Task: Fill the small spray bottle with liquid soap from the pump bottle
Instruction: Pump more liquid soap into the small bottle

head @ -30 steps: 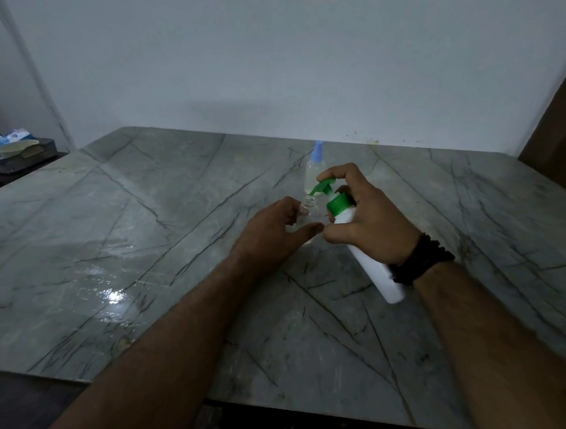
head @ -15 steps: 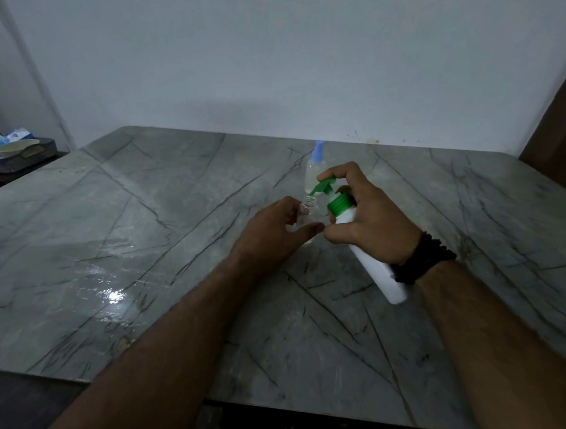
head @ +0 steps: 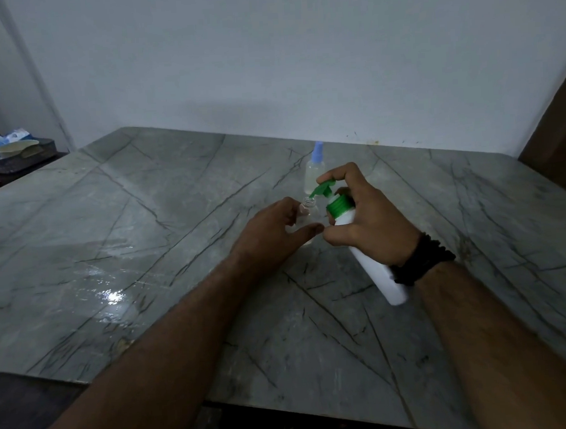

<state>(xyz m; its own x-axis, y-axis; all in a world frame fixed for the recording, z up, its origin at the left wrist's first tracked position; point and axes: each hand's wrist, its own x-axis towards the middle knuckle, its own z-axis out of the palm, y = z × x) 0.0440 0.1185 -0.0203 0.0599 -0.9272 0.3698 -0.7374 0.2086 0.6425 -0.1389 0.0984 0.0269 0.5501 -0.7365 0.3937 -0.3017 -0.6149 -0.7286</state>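
Head view, only one available. Right hand (head: 370, 223) clenched round tilted white plastic pump bottle with green pump head (head: 365, 249), index finger on top of the pump, green spout tip just over the open neck of the small clear uncapped spray bottle (head: 307, 206). Left hand (head: 276, 231) grasping that small bottle, upright on the grey veined stone table (head: 146, 254); lower body mostly hidden behind fingers, fill level not readable.

Risks, judged: narrow neck, so slight spout drift likely puts soap down the outside and onto fingers; hard press may squirt past the mouth; overfill hard to catch with the body covered; slick soap could loosen the grip and tip the bottle.

Surroundings: second clear spray bottle with pale blue cap (head: 315, 170) standing just behind the hands, near enough to be knocked. Dark tray of blue-and-white items (head: 16, 153) far left, off the table, well apart. Black wristband (head: 421, 259) on right wrist. Nothing between spout and neck.
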